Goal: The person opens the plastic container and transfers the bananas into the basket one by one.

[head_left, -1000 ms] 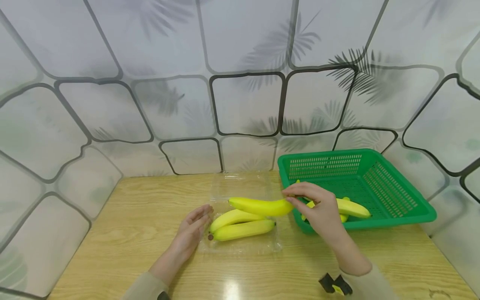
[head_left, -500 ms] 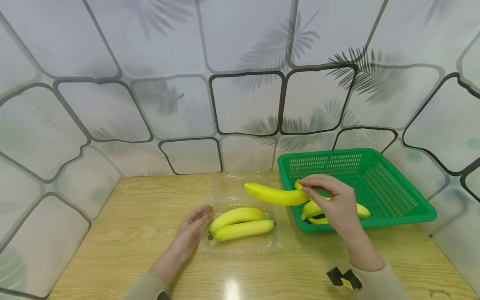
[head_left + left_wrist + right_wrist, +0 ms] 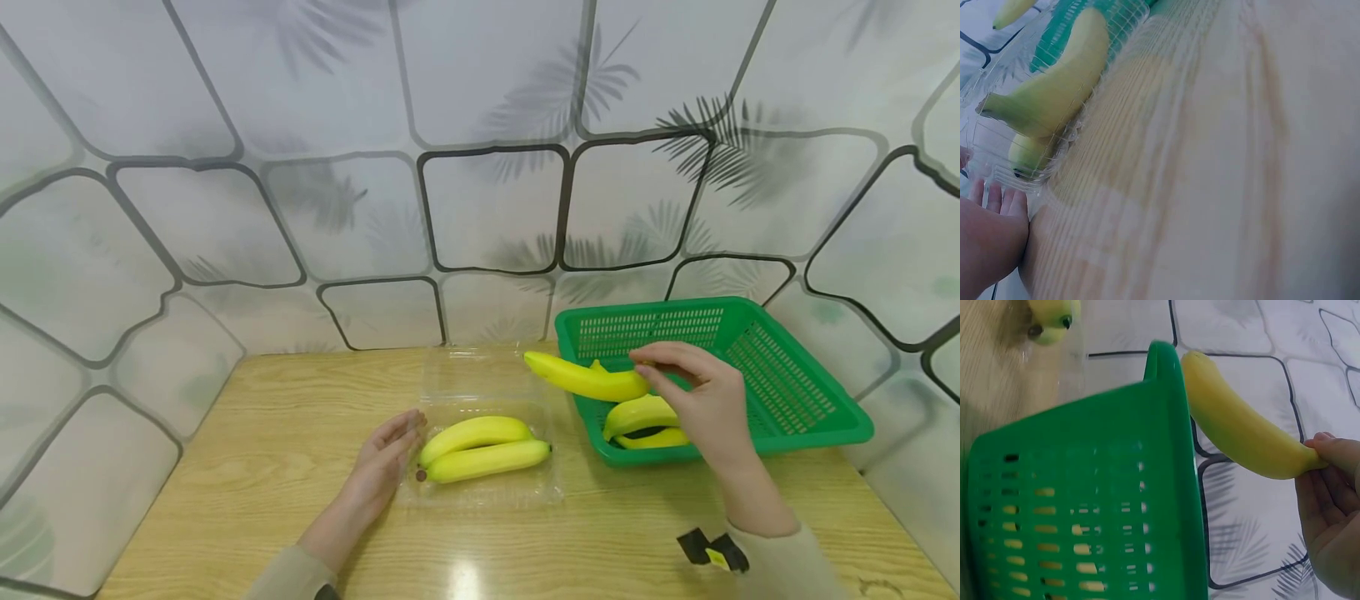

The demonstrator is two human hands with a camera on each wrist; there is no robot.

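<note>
My right hand [image 3: 705,400] pinches a yellow banana [image 3: 585,381] at one end and holds it sideways, across the left rim of the green basket [image 3: 810,442]. In the right wrist view, thumb and fingers close on the narrow tip of that banana [image 3: 1241,434], its body raised beyond the basket wall. Fingers of my left hand [image 3: 381,461] rest along the left side of a clear plastic clamshell box [image 3: 480,502], its lid folded back. Two bananas lie side by side in the box, the rear one [image 3: 476,435] curved against the front one [image 3: 491,463].
More bananas [image 3: 641,415] lie in the left part of the basket, partly hidden by my right hand. The wooden table [image 3: 247,467] meets a patterned wall covering [image 3: 495,208] at the back and sides.
My right hand has carried the pinched banana rightward and up, from over the clear box to over the basket's left edge. My left hand and the bananas in the box stay put.
</note>
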